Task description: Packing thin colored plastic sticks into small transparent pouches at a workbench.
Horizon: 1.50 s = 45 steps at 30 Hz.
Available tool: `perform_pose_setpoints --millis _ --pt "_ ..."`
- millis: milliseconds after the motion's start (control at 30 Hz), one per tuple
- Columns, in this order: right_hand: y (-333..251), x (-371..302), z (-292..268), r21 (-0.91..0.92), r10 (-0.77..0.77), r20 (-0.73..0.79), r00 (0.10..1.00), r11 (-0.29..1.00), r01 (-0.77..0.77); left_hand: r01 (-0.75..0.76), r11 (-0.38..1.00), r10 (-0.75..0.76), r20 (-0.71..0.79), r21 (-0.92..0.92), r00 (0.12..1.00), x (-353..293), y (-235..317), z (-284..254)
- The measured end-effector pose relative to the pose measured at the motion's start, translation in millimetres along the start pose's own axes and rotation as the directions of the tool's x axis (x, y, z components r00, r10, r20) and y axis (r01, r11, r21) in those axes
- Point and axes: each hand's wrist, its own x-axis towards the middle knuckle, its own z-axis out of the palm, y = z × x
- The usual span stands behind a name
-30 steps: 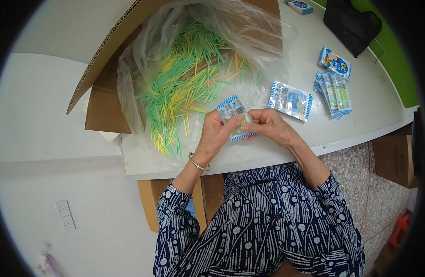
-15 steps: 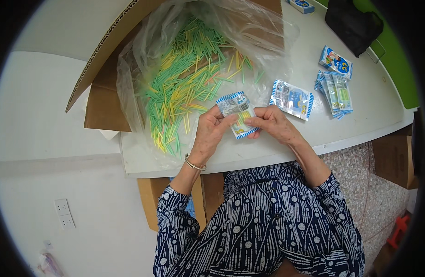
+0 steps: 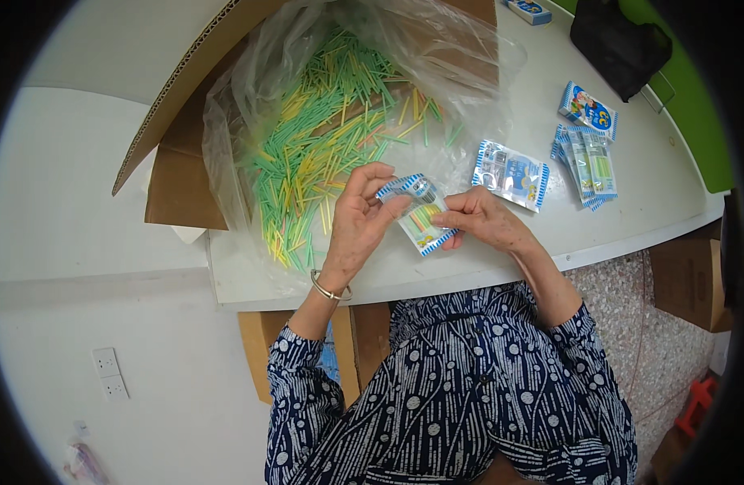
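Observation:
A small clear sachet (image 3: 424,225) with blue-striped ends, holding green, yellow and reddish sticks, is tilted above the table's front edge. My right hand (image 3: 489,220) pinches its right side, thumb on top and fingertips partly hidden below. At the sachet's left edge, my left hand (image 3: 357,230) has its thumb against the film and its fingers apart, raised near the top corner. Left of and beyond the hands, loose green and yellow sticks (image 3: 307,153) spill from a clear plastic bag (image 3: 231,145). Another sachet (image 3: 511,175) lies flat to the right of my hands.
A large cardboard box (image 3: 182,182) lies around the plastic bag. Several filled sachets (image 3: 586,166) are stacked on the white table (image 3: 630,210) at right, a blue printed packet (image 3: 588,111) just beyond. A black bag (image 3: 622,48) sits farther back. Cardboard boxes (image 3: 687,279) stand below at right.
My left hand has moved left and loosened, its fingers lifting from the sachet. More of the coloured sticks inside show now. My right hand keeps its pinch.

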Motion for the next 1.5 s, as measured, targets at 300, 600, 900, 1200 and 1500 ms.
perform_pose_setpoints --millis 300,600,900,1200,1500 --pt "-0.5 -2.4 -7.7 -0.038 0.010 0.081 0.997 0.999 -0.007 -0.080 0.976 0.081 0.003 0.203 0.997 -4.5 2.8 -11.7" --pt "-3.3 -2.4 -15.7 -0.188 0.012 0.210 0.978 0.982 0.028 0.019 0.928 -0.077 0.142 0.372 0.987 -3.1 12.3 -17.8" --pt "-1.0 -5.9 -15.0 -0.264 0.052 0.285 0.957 0.964 0.026 -0.030 0.816 -0.175 0.296 0.577 0.939 -0.6 11.6 -7.8" --pt "-3.7 -10.4 -9.9 -0.246 0.017 0.258 0.966 0.968 0.049 -0.028 0.856 -0.113 0.240 0.517 0.964 -7.1 -6.4 -4.1" --pt "2.1 -10.4 -6.8 -0.451 -0.140 0.179 0.974 0.868 0.207 -0.003 0.906 -0.037 0.085 0.424 0.996 -13.9 -11.2 8.1"
